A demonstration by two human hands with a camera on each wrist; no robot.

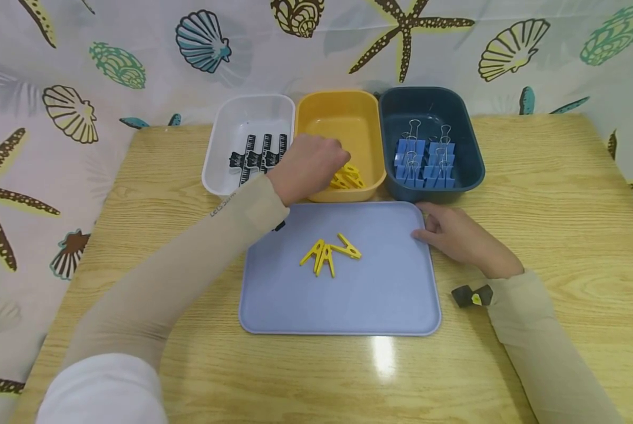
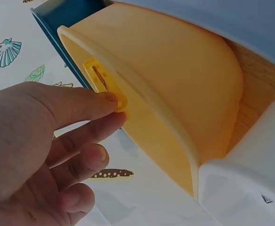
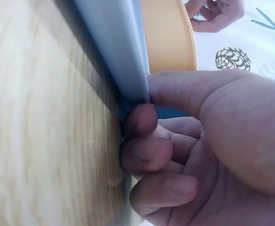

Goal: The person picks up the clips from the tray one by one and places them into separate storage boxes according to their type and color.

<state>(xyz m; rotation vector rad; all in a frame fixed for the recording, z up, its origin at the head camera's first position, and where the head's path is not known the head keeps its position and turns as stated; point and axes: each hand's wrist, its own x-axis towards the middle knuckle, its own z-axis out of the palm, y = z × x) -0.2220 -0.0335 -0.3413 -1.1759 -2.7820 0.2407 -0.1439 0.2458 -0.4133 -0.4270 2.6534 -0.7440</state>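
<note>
My left hand (image 1: pixel 312 168) is over the yellow bin (image 1: pixel 342 106), its thumb and forefinger pinching a yellow clothespin (image 2: pixel 104 84) by one end. In the left wrist view the clothespin is just inside the bin's rim, and the other fingers curl loosely. More yellow clothespins (image 1: pixel 350 176) lie in the bin, partly covered by this hand. My right hand (image 1: pixel 456 234) grips the blue-grey tray (image 1: pixel 380 300) at its far right corner, thumb on the rim and fingers curled against the edge (image 3: pixel 123 61). Three yellow clothespins (image 1: pixel 325 258) lie grouped on the tray.
Left of the yellow bin stands a white bin (image 1: pixel 252 109) with black patterned clips (image 1: pixel 251 159). On its right, a dark blue bin (image 1: pixel 422 100) contains blue binder clips (image 1: pixel 424 162). A shell-patterned cloth (image 1: pixel 152 35) hangs behind the wooden table (image 1: pixel 549 176).
</note>
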